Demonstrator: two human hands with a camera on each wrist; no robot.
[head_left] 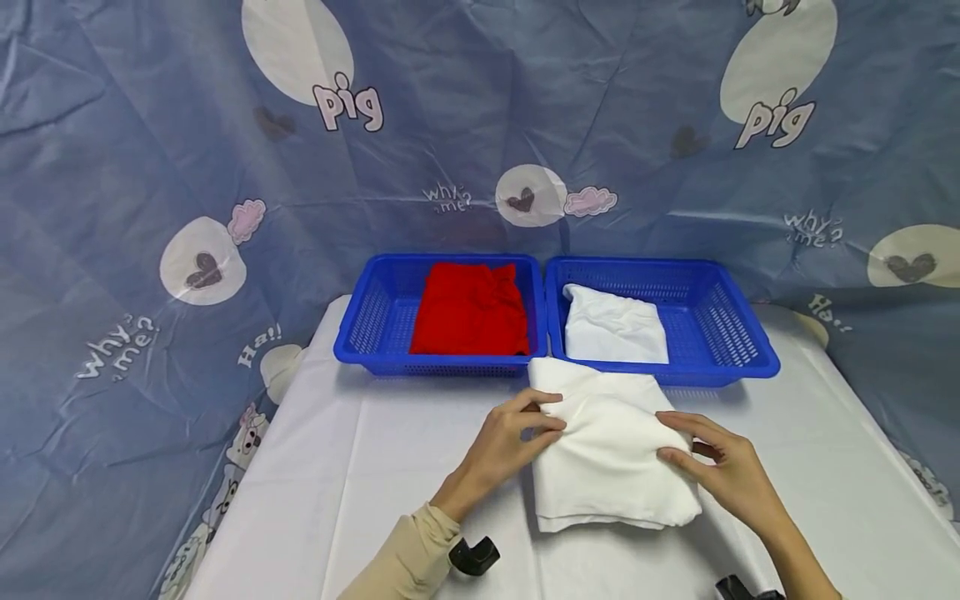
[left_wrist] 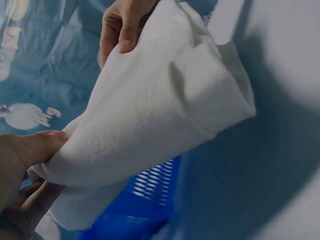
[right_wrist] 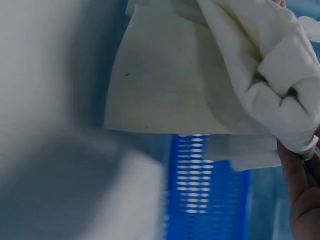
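Note:
A folded white cloth (head_left: 611, 458), perhaps a garment, hangs between both hands just above the table, in front of the right basket. My left hand (head_left: 512, 442) pinches its left edge, thumb on the near face. On the opposite edge my right hand (head_left: 720, 462) pinches it between thumb and fingers. The left wrist view shows the white cloth (left_wrist: 135, 105) in thick folded layers, its lower end hanging loose. From the right wrist, the cloth's underside (right_wrist: 165, 75) appears as a flat panel, with bunched folds near the right hand (right_wrist: 302, 200).
Two blue plastic baskets stand side by side at the table's back. The left basket (head_left: 375, 312) holds red folded cloth (head_left: 472, 312); the right basket (head_left: 723, 325) holds white folded cloth (head_left: 615, 325). A white sheet covers the table (head_left: 420, 450). A printed blue curtain (head_left: 450, 108) hangs behind.

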